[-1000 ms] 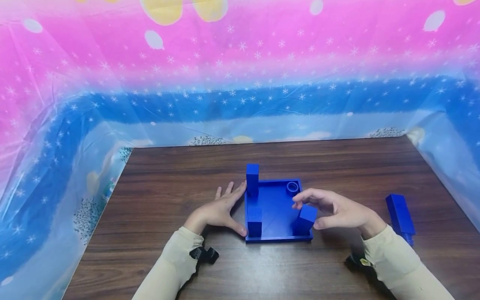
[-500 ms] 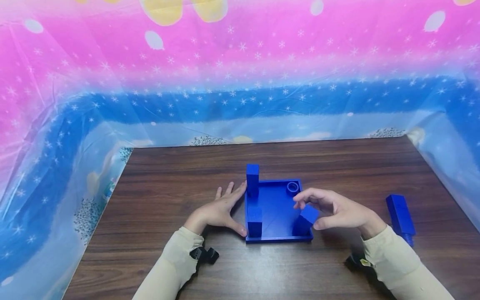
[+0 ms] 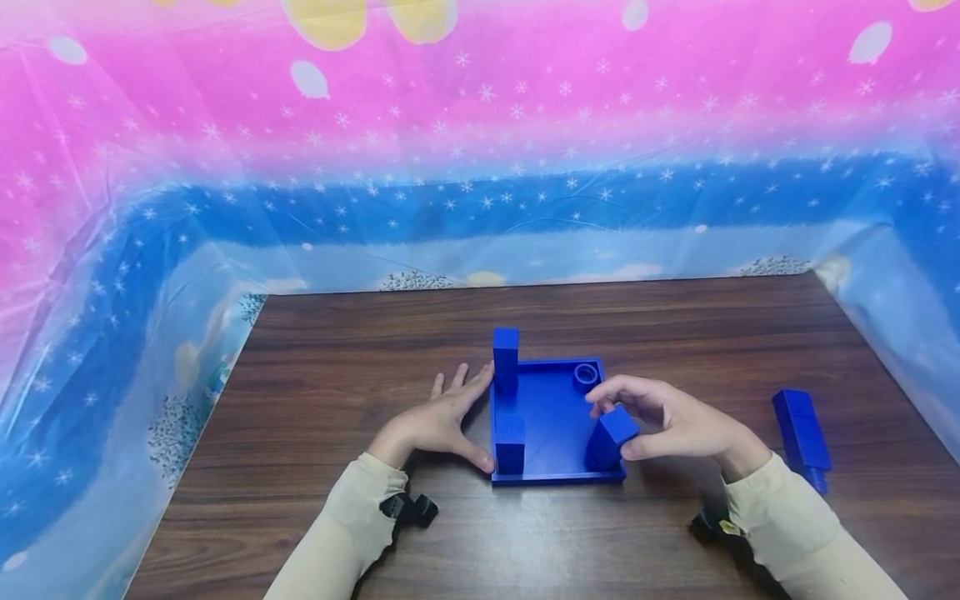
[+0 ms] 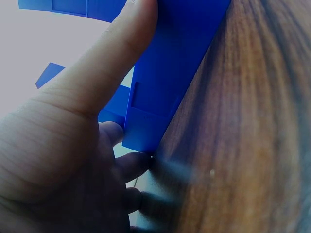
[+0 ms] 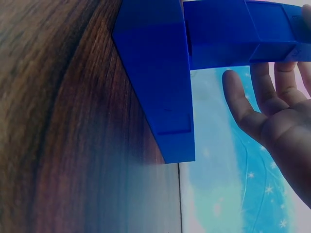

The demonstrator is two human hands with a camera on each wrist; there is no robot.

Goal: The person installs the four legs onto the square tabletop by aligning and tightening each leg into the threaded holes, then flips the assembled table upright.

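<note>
A square blue tray [image 3: 555,433] with a raised rim lies on the table. Square blue posts stand upright at three of its corners: a far-left post [image 3: 506,358], a near-left post [image 3: 511,442] and a near-right post [image 3: 617,429]. At the fourth corner is a round blue socket [image 3: 585,377]. My left hand [image 3: 435,423] rests along the tray's left side, fingers spread and thumb near the front corner. With its thumb and fingers, my right hand [image 3: 671,417] holds the near-right post near its top; the right wrist view also shows this post [image 5: 218,36].
A loose blue post [image 3: 801,429] with a threaded end lies on the wooden table [image 3: 360,333] to the right, beyond my right wrist. A patterned pink and blue cloth [image 3: 480,200] hangs behind the table and along its sides.
The near-right post has turned slightly in its corner. My right thumb has come in against it, while my left hand and the tray stay where they were.
</note>
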